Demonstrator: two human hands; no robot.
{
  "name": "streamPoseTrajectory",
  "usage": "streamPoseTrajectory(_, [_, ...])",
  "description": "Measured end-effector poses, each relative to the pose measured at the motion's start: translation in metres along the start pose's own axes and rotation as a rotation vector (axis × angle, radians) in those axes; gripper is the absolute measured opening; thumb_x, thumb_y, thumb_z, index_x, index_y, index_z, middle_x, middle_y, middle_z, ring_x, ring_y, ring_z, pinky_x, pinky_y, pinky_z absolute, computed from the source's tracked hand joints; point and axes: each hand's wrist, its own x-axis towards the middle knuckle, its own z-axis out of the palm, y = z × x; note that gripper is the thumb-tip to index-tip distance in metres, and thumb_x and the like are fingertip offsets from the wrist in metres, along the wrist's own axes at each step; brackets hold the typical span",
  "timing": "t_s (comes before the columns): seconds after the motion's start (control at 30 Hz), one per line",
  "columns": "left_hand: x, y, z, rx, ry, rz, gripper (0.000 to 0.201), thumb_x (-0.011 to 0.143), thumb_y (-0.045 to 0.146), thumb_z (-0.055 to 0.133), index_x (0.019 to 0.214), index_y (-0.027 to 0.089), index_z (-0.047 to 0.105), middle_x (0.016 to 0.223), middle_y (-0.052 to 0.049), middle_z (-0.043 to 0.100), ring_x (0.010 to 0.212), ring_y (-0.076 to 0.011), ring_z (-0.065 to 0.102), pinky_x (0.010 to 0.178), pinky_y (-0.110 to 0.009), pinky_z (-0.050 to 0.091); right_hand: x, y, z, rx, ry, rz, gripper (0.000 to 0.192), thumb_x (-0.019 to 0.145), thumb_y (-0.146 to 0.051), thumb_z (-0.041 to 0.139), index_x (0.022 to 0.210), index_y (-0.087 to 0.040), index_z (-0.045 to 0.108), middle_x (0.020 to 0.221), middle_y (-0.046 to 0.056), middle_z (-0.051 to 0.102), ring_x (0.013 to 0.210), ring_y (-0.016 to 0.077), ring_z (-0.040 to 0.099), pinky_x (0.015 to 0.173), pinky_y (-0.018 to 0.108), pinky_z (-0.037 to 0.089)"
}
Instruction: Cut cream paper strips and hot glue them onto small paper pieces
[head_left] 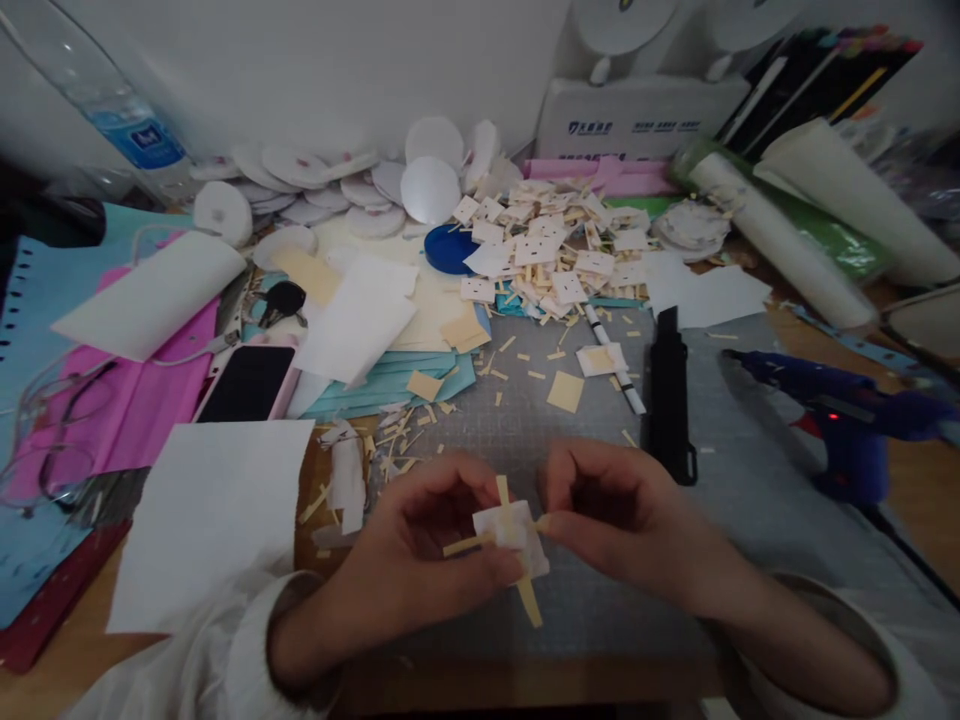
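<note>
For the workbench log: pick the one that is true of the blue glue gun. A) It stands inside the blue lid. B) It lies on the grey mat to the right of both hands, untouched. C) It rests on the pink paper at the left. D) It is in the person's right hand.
B: the blue glue gun lies on the grey mat, apart from the right hand and left hand, which together pinch a small white piece crossed by tan strips.

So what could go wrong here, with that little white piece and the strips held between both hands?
Three risks seem plausible. The thin tan strips sticking out of the small white piece could bend or tear, since the left hand and right hand pinch it from both sides. If dropped, it might get lost among the paper scraps on the mat. The blue glue gun lies close to the right hand's sleeve.
</note>
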Motion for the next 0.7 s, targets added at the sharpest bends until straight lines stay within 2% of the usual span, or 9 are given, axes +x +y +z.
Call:
streamPoseTrajectory(0.17, [-0.0011,-0.0018,0.0003,0.041,-0.001,0.033,0.02,0.071,0.006,0.071,0.084,0.017,0.06,0.075,0.006,0.054,0.064,-0.0018,0.051,0.06,-0.008,0.044,0.0019,0.0029,-0.0002,-0.018,0.006,0.02,0.029,0.074,-0.029,0.074,0.066,-0.017,0.048,0.059,-0.006,0.045,0.052,0.0054,0.038,0.045,0.017,0.031])
streamPoseTrajectory(0.5, [-0.006,-0.0071,-0.0014,0.239,0.032,0.102,0.022,0.072,0.007,0.07,0.086,0.019,0.059,0.08,0.004,0.057,0.071,-0.0057,0.053,0.065,-0.013,0.048,0.0011,0.0023,0.0023,-0.127,0.067,-0.011,0.029,0.077,-0.028,0.068,0.065,-0.019,0.044,0.06,-0.005,0.046,0.053,0.0068,0.038,0.045,0.019,0.03])
streamPoseTrajectory(0.7, [-0.0061,-0.0083,-0.0023,0.277,0.041,0.108,0.022,0.073,0.009,0.07,0.088,0.02,0.058,0.081,0.004,0.058,0.071,-0.006,0.055,0.066,-0.013,0.048,0.0006,0.0042,0.0045,-0.163,0.106,-0.035,0.028,0.075,-0.027,0.068,0.066,-0.02,0.043,0.059,-0.005,0.045,0.052,0.0068,0.036,0.045,0.02,0.028])
